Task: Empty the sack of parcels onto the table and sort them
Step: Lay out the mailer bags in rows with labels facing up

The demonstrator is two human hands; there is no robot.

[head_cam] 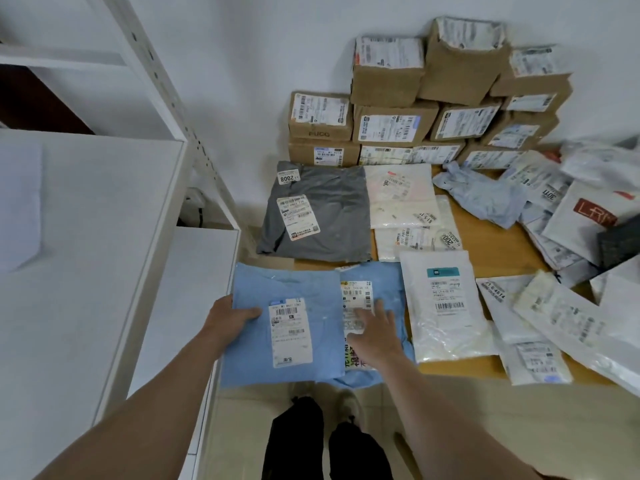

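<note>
Labels [290, 332] blurred, left hand [228, 318] partly under blue parcel [252, 355]

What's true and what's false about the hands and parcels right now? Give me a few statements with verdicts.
1. The left hand grips the left edge of a blue parcel. True.
2. The right hand holds a cardboard box. False: it rests open, fingers spread, on a second blue parcel.
3. Cardboard boxes are stacked against the wall. True.
4. The grey parcel lies on top of the blue parcels. False: it lies flat beyond them, nearer the boxes.
5. A white parcel lies right of the blue ones. True.
</note>
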